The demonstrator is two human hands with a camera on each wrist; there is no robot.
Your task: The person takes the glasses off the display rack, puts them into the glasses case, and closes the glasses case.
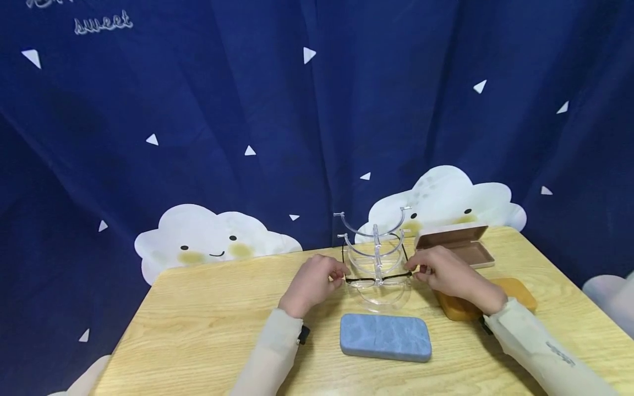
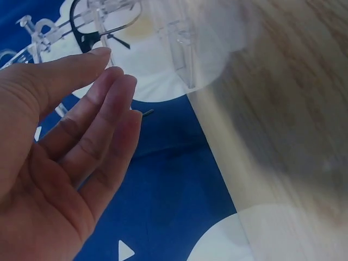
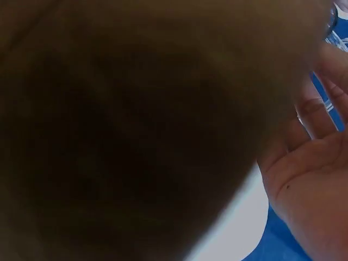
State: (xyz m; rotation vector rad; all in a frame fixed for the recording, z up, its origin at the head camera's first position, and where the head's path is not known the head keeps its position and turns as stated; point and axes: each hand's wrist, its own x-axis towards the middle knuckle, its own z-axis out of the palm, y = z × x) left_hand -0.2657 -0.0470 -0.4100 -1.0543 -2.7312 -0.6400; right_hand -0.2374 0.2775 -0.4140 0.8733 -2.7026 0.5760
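Observation:
A pair of black-rimmed eyeglasses [image 1: 361,281] sits at the lower part of a clear acrylic tiered glasses stand [image 1: 377,250], lenses toward me and temples running back along both sides. My left hand [image 1: 317,280] pinches the glasses at their left side, near the hinge. In the left wrist view, its thumb and fingertips come close together beside the dark hinge of the frame [image 2: 87,39]. On the opposite side, my right hand [image 1: 443,269] pinches the right end of the frame. The right wrist view is mostly blocked by a dark blur, and its fingertips are partly hidden.
A blue glasses case [image 1: 385,336] lies closed in front of the stand. Under my right forearm is an orange-yellow case [image 1: 515,294]. Behind the right hand stands an open case with a brown lining [image 1: 463,250]. A dark blue curtain [image 1: 277,110] hangs behind the wooden table [image 1: 208,324].

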